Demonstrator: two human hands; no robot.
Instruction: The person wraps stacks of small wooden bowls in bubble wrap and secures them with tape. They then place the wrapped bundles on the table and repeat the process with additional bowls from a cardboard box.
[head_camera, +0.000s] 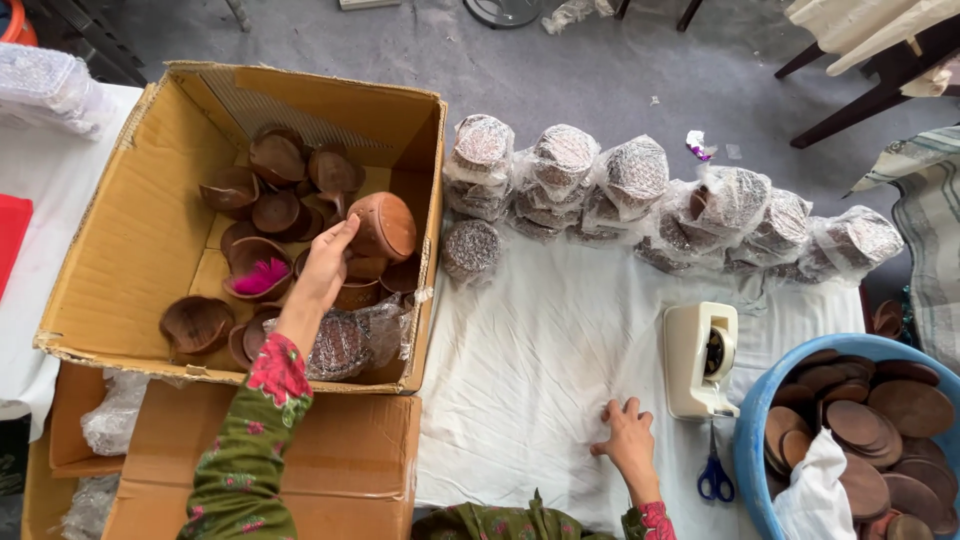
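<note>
In the open cardboard carton (150, 230) at left: loose brown clay cups and bowls, one with a pink tuft inside (262, 277), plus a plastic-wrapped disc packet (340, 345). Left hand (325, 265), arm stretched forward in a green floral sleeve (245, 450), reaches in with fingers extended toward a rounded clay pot (385, 226), fingertips touching it, not yet closed around it. Step judged: picking a pot out; closing the fingers on its side seems to be what is called for. Centre: white cloth (540, 340), a row of wrapped stacks (640, 185). Right hand (628, 435) rests flat and empty, fingers spread, beside a cream tape dispenser (698, 360) and blue-handled scissors (714, 478). Far right: blue tub (752, 420) of brown clay lids.
</note>
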